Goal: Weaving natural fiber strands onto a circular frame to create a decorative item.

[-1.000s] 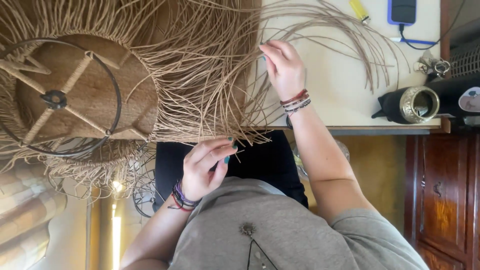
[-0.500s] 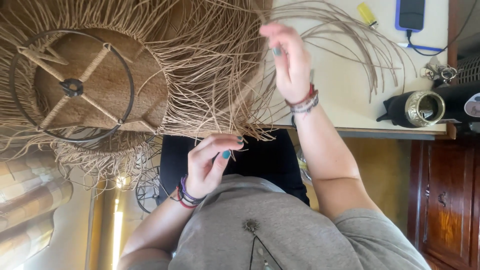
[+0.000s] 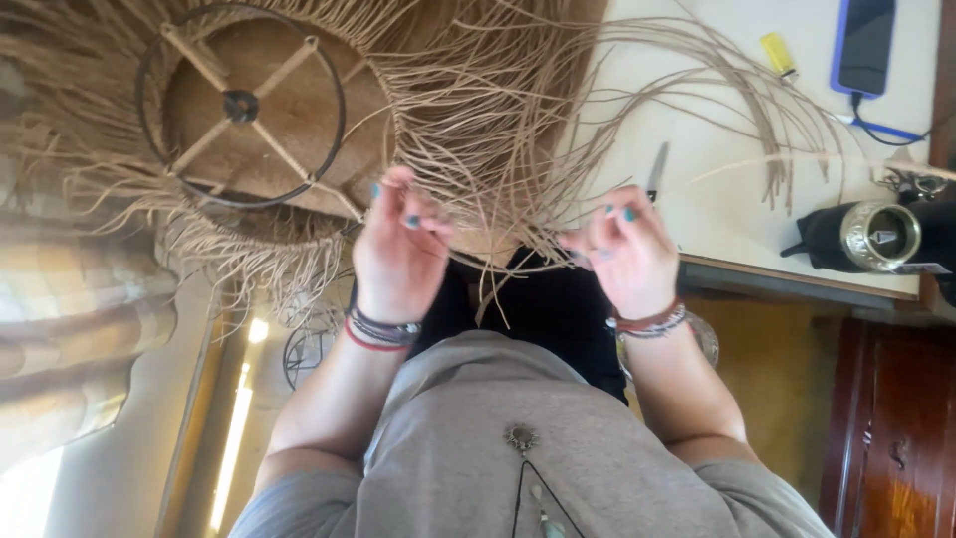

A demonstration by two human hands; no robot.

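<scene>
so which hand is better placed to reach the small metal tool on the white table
Right, probably. The right hand is just below the metal tool at the table edge; the left hand is farther off, by the wire frame. Both pinch strands, so it must let go first.

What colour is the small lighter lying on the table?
Yellow; the lighter shows in the head view, on the pale table.
</scene>
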